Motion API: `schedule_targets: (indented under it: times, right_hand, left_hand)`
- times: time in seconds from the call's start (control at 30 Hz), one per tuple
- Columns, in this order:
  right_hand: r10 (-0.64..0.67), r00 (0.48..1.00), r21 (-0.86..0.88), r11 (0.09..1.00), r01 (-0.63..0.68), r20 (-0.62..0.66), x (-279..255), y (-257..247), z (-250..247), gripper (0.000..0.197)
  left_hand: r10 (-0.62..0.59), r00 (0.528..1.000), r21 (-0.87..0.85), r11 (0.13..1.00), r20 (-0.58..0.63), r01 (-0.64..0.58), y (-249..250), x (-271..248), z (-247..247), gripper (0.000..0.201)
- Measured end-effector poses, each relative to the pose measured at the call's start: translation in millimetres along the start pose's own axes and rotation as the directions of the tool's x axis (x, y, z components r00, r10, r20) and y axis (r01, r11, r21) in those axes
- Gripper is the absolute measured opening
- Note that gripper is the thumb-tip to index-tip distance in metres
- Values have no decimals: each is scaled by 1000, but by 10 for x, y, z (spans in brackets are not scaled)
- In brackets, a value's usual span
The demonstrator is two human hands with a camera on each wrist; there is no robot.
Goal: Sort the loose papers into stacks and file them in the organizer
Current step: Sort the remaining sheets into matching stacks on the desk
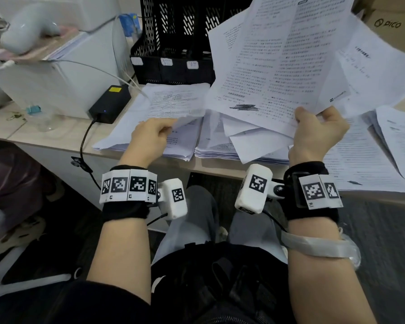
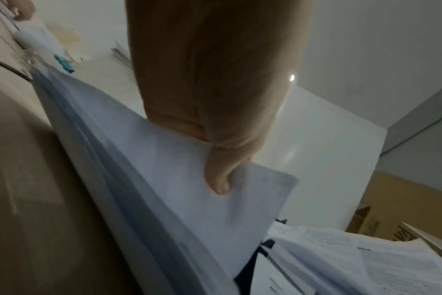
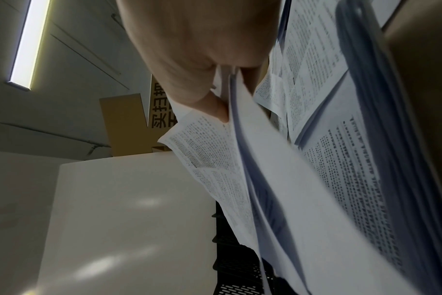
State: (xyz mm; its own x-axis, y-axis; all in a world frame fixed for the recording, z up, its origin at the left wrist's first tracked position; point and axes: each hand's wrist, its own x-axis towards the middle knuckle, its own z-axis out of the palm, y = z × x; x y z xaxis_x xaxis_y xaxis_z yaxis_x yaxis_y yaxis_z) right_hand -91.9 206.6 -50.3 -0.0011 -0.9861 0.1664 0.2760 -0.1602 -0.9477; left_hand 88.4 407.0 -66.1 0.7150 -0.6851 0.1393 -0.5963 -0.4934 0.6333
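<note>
My right hand (image 1: 313, 129) grips a fan of printed sheets (image 1: 278, 57) by their lower edge and holds them up over the desk; in the right wrist view the thumb (image 3: 215, 107) pinches that bundle (image 3: 278, 169). My left hand (image 1: 150, 136) pinches the near corner of a single sheet (image 1: 173, 101) that lies on the left stack (image 1: 145, 136); the left wrist view shows fingers (image 2: 220, 175) curled round that sheet's edge (image 2: 189, 179). A black mesh organizer (image 1: 171, 43) with labelled slots stands at the back of the desk, partly hidden by the raised sheets.
More paper stacks lie in the middle (image 1: 220, 146) and on the right (image 1: 372, 160) of the desk. A white box (image 1: 56, 73) and a black power brick (image 1: 110, 104) with its cable sit at the left. A cardboard box (image 1: 393, 22) stands at the back right.
</note>
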Motion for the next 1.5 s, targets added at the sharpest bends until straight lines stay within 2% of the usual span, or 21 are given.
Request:
schedule_targets:
  times: [0.07, 0.17, 0.33, 0.5, 0.6, 0.67, 0.7, 0.73, 0.8, 0.83, 0.9, 0.93, 0.97, 1.07, 1.17, 1.23, 1.33, 1.4, 1.47, 1.5]
  right_hand:
    - [12, 1000, 17, 1000, -12, 8, 2, -4, 17, 27]
    - [29, 999, 48, 998, -30, 35, -9, 1, 46, 25]
    - [84, 993, 84, 992, -91, 85, -42, 6, 75, 27]
    - [99, 987, 95, 989, -111, 123, -66, 25, 82, 28]
    - [102, 985, 101, 988, -117, 141, -65, 21, 68, 27]
    - [101, 984, 107, 987, -117, 148, -59, 5, 49, 28]
    - [97, 984, 112, 987, -115, 150, -55, -5, 37, 29]
    - [95, 984, 120, 986, -114, 151, -53, -15, 25, 29]
    - [102, 983, 152, 980, -126, 151, -48, -40, -5, 28]
    - [108, 982, 167, 977, -134, 152, -46, -57, -23, 28]
    - [116, 979, 198, 969, -149, 167, -39, -90, -66, 27]
    - [119, 976, 218, 963, -158, 181, -34, -105, -88, 25]
    - [123, 973, 235, 957, -168, 194, -26, -118, -112, 24]
    - [121, 965, 245, 953, -179, 234, -15, -163, -192, 23]
    - [114, 960, 230, 957, -176, 257, 1, -191, -292, 20]
    - [116, 958, 222, 959, -176, 262, 24, -199, -372, 18]
    - [121, 954, 211, 960, -182, 273, 66, -212, -505, 15]
    - [126, 951, 203, 961, -188, 281, 94, -217, -596, 15]
    - [131, 948, 202, 960, -194, 290, 134, -225, -695, 14]
    - [132, 945, 203, 959, -198, 298, 141, -220, -721, 13]
  left_hand:
    - [-68, 998, 67, 995, 10, 67, -63, 15, 7, 24]
    - [-157, 985, 80, 985, 67, 152, -100, 6, 51, 23]
    - [-241, 962, 55, 970, 126, 236, -136, -26, 126, 54]
    - [-285, 932, 89, 958, 222, 272, -195, 6, 163, 66]
    - [-337, 891, 207, 936, 304, 283, -115, -19, 144, 70]
    - [-312, 873, 243, 942, 375, 232, 15, -55, 69, 73]
    - [-271, 881, 218, 956, 388, 198, 80, -67, 23, 77]
    - [-227, 897, 153, 971, 378, 181, 130, -56, -21, 80]
    - [-148, 951, -70, 982, 272, 174, 271, -18, -83, 78]
    - [-111, 973, -229, 961, 202, 157, 351, 10, -94, 71]
    - [-107, 991, -519, 845, 80, 133, 516, 48, -61, 46]
    - [-137, 990, -611, 780, 46, 136, 591, 58, -30, 28]
    - [-167, 985, -674, 724, 35, 147, 681, 51, -7, 20]
    - [-179, 980, -817, 550, 89, 174, 807, 52, 100, 30]
    - [-95, 980, -922, 334, 173, 195, 914, 27, 185, 38]
    - [-73, 979, -952, 230, 191, 203, 984, 10, 226, 44]
    - [-62, 979, -960, 193, 196, 204, 1089, -6, 286, 48]
    - [-71, 972, -956, 181, 222, 231, 1167, -17, 326, 42]
    - [-32, 964, -953, 145, 264, 266, 1251, -29, 373, 40]
    - [2, 960, -954, 113, 279, 277, 1263, -35, 378, 45]
